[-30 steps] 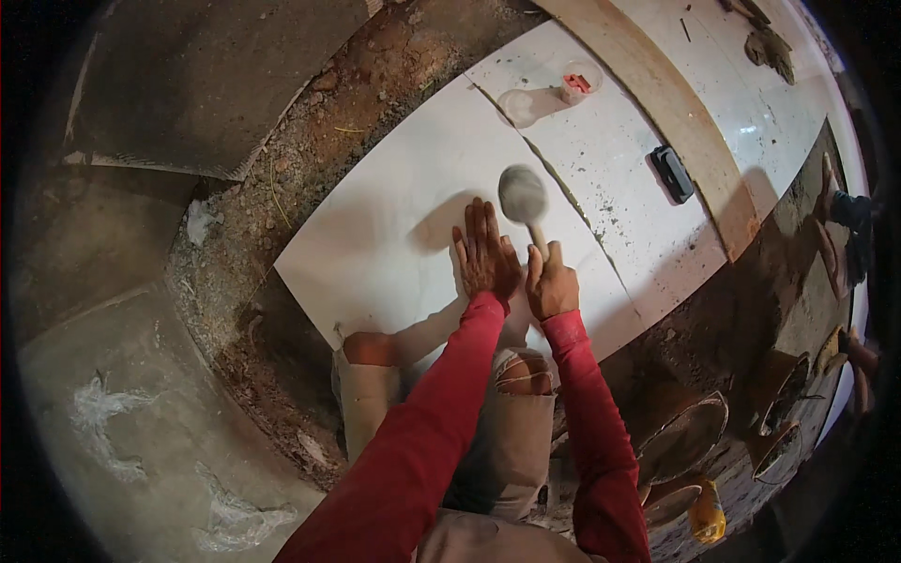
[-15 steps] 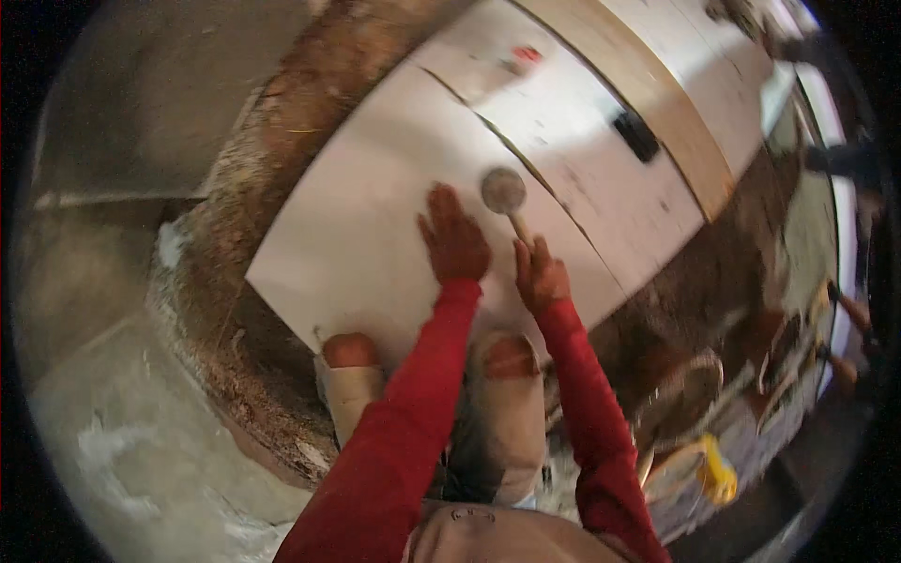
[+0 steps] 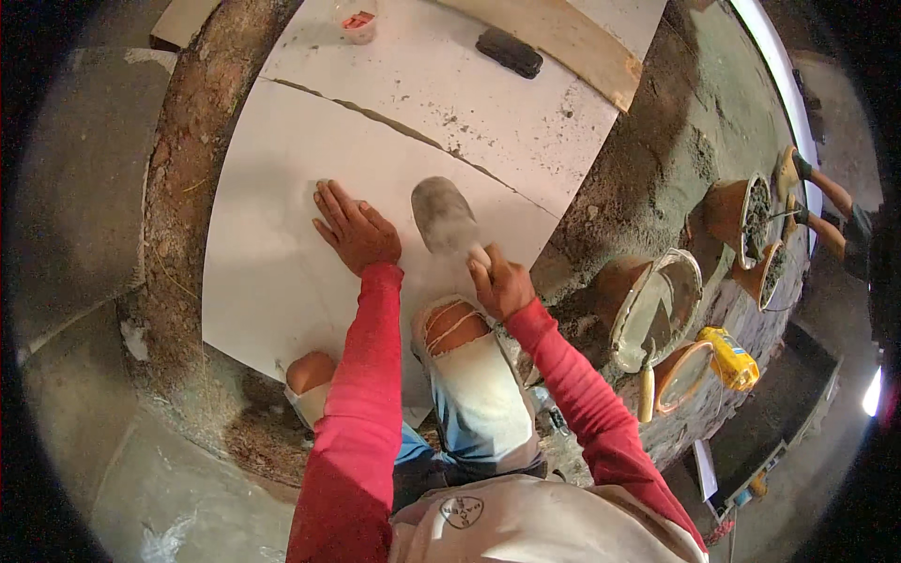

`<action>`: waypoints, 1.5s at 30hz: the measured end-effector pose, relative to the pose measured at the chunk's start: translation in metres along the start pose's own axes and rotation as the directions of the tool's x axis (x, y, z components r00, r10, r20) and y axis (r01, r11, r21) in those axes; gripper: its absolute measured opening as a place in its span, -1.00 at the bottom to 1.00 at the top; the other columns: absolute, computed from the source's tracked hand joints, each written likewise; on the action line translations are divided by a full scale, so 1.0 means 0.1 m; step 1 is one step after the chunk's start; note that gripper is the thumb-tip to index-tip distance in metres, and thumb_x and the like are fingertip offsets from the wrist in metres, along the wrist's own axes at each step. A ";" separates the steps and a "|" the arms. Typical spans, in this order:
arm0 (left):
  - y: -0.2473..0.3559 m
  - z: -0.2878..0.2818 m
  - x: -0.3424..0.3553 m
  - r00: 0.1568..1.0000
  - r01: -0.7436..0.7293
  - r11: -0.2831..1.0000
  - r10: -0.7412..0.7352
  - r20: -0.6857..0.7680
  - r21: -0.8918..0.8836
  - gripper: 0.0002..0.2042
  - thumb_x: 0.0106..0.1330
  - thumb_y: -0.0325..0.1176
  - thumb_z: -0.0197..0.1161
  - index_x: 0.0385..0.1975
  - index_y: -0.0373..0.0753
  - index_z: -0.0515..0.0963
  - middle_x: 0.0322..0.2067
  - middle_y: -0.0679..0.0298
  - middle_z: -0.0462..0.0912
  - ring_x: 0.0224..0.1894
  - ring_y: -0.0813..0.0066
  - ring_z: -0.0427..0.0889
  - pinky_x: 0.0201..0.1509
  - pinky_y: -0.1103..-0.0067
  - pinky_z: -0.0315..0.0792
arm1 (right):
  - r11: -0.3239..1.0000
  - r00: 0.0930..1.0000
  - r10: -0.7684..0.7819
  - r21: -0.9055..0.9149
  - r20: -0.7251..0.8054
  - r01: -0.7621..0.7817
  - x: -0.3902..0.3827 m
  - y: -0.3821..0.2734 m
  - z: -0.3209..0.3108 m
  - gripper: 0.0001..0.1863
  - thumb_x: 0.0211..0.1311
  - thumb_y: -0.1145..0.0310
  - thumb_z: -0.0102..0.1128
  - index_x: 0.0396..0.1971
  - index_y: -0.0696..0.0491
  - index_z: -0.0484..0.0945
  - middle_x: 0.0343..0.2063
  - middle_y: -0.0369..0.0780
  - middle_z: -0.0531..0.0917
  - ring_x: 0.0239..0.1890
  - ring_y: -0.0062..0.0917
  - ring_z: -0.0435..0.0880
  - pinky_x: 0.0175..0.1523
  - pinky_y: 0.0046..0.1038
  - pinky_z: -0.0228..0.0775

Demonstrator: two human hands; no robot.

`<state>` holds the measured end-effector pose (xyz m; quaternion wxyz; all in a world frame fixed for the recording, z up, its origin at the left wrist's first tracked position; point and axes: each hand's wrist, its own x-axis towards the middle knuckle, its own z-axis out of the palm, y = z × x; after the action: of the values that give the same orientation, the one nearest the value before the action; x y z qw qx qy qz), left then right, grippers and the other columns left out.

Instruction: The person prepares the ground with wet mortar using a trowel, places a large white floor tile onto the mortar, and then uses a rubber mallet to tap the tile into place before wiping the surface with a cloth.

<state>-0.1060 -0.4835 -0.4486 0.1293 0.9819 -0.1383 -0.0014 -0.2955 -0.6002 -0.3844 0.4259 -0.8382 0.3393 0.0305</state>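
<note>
My left hand [image 3: 355, 225] lies palm down on a large white tile [image 3: 272, 253], fingers stretched out. With my right hand [image 3: 502, 281] I grip the short handle of a mallet [image 3: 443, 214]. Its grey head is motion-blurred above the tile, just right of my left hand; whether it touches the surface I cannot tell. My knees rest at the tile's near edge. An uneven, mortar-coloured gap [image 3: 385, 120] runs between this tile and the neighbouring white tile [image 3: 441, 89].
Beyond lie a tub of red pieces [image 3: 359, 26], a black block [image 3: 510, 53] and a wooden board [image 3: 563, 38]. At right stand a bucket of greyish liquid [image 3: 657, 310], mortar buckets [image 3: 741, 225], a trowel [image 3: 647, 389] and a yellow bag [image 3: 727, 358]. Another person's legs [image 3: 826, 206] show far right.
The view has swung, so the tiles sit further left and more buckets show. My left hand has shifted left from the mallet, and the mallet head appears larger and blurred.
</note>
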 end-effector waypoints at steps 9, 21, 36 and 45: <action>-0.07 0.06 0.01 1.000 -0.021 0.997 0.022 -0.017 0.080 -0.42 0.50 -0.30 -0.14 0.50 -0.27 0.03 0.54 0.12 -0.04 0.58 0.20 -0.10 0.57 0.13 -0.19 | 0.992 0.992 0.125 -0.007 0.013 -0.125 -0.44 0.20 0.02 -0.67 0.39 0.08 0.13 -0.13 0.05 0.43 -0.58 0.12 0.62 -0.46 0.17 0.64 -0.41 0.04 0.47; 0.05 -0.07 0.00 0.999 -0.022 0.997 0.024 -0.035 0.078 -0.43 0.50 -0.26 -0.11 0.48 -0.28 0.07 0.51 0.15 0.03 0.56 0.23 -0.03 0.56 0.17 -0.08 | 0.992 0.998 0.048 0.111 0.044 -0.053 -0.73 0.56 0.01 -0.72 0.37 0.16 0.18 -0.16 0.06 0.43 -0.60 0.03 0.60 -0.50 0.10 0.63 -0.42 -0.03 0.46; 0.03 -0.04 0.02 0.997 -0.024 1.000 0.024 -0.068 0.005 -0.42 0.47 -0.24 -0.16 0.46 -0.32 0.12 0.49 0.10 0.09 0.56 0.16 -0.01 0.57 0.12 -0.16 | 0.989 0.988 0.149 0.007 -0.025 -0.149 -0.93 0.58 -0.15 -0.79 0.38 0.23 0.10 -0.16 0.05 0.47 -0.47 0.05 0.63 -0.40 0.12 0.62 -0.38 -0.01 0.44; 0.04 -0.02 0.11 0.997 -0.012 1.000 0.013 -0.081 0.016 -0.42 0.47 -0.24 -0.15 0.46 -0.32 0.12 0.51 0.12 0.07 0.56 0.17 -0.02 0.57 0.14 -0.18 | 0.997 0.994 -0.009 0.075 -0.111 0.018 -1.05 0.63 -0.18 -0.76 0.39 0.17 0.11 -0.22 0.05 0.48 -0.51 0.08 0.61 -0.42 0.15 0.60 -0.36 0.01 0.44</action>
<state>-0.0966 -0.4899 -0.4451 0.1272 0.9812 -0.1392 0.0404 -0.4181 -0.5816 -0.3811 0.4383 -0.8240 0.3577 -0.0318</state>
